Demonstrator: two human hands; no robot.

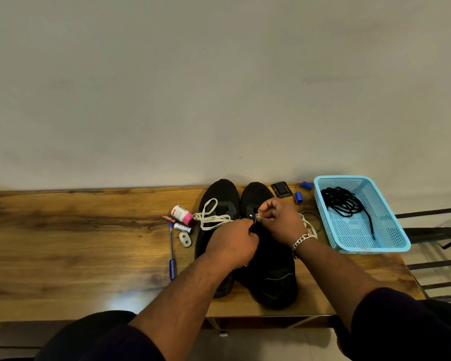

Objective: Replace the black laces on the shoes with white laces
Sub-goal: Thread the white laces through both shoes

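Hands on right shoe: right hand pinches white lace tip near an eyelet, left hand curls around the tongue area. Black laces sit in blue basket. Risk, I'd say: tip misses the eyelet, or slack loops on left shoe snag.

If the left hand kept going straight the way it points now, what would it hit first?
Probably the right hand, just ahead of the left hand over the right shoe, where both work the white lace. Depth is unclear from this one view.
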